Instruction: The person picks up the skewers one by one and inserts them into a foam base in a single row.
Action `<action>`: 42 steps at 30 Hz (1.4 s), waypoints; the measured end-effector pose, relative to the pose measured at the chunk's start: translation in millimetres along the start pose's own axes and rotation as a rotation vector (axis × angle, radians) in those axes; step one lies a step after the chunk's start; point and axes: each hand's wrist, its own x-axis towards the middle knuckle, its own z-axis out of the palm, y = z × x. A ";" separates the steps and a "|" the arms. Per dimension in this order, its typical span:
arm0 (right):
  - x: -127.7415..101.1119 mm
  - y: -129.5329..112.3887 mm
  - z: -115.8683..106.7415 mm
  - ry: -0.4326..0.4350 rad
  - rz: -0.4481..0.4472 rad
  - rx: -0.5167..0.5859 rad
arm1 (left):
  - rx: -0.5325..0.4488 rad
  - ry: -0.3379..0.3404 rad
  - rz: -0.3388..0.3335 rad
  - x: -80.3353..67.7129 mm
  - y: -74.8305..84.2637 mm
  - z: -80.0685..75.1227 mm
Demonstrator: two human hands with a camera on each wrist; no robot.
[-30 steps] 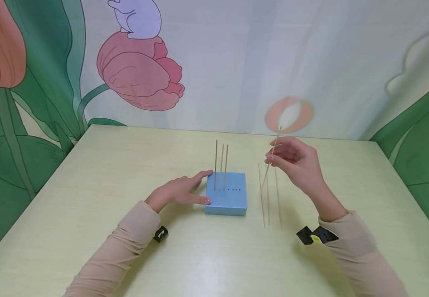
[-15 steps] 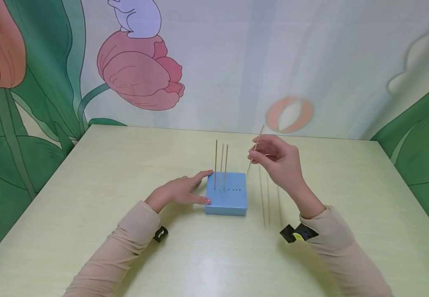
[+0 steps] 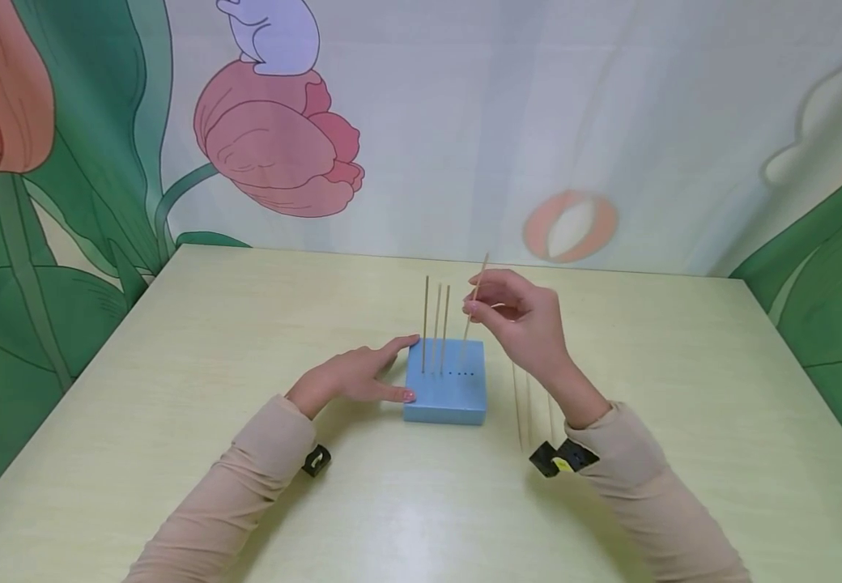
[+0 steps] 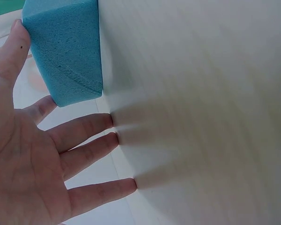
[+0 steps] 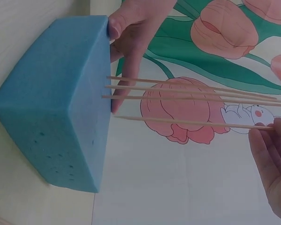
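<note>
A blue foam block [image 3: 445, 380] sits on the pale table, with three thin wooden sticks [image 3: 435, 324] standing upright in its top beside a row of small holes [image 3: 461, 374]. My left hand [image 3: 363, 374] lies flat against the block's left side [image 4: 65, 51], fingers straight. Above the block's right part, my right hand [image 3: 512, 316] pinches a fourth stick [image 3: 475, 295], tilted slightly. In the right wrist view that stick [image 5: 187, 123] has its tip just at the block's top face [image 5: 61, 98], below the three standing sticks [image 5: 187, 91].
Three more sticks [image 3: 530, 405] lie side by side on the table [image 3: 173, 364] to the right of the block, partly behind my right forearm. A wall with painted tulips [image 3: 275, 138] closes off the far edge of the table.
My right hand has carried the pinched stick leftward, from above the loose sticks to over the foam block. The left hand and the block have stayed still.
</note>
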 end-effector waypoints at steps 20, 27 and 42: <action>-4.7 6.2 11.4 -0.065 0.008 -0.075 | 0.003 0.019 0.025 -3.0 1.9 -0.9; -13.5 18.7 16.7 -0.095 -0.013 -0.115 | 0.003 0.016 0.008 -2.5 -0.4 0.5; -22.1 29.2 0.8 -0.209 0.104 -0.195 | -0.004 0.009 0.016 -4.7 0.9 -0.5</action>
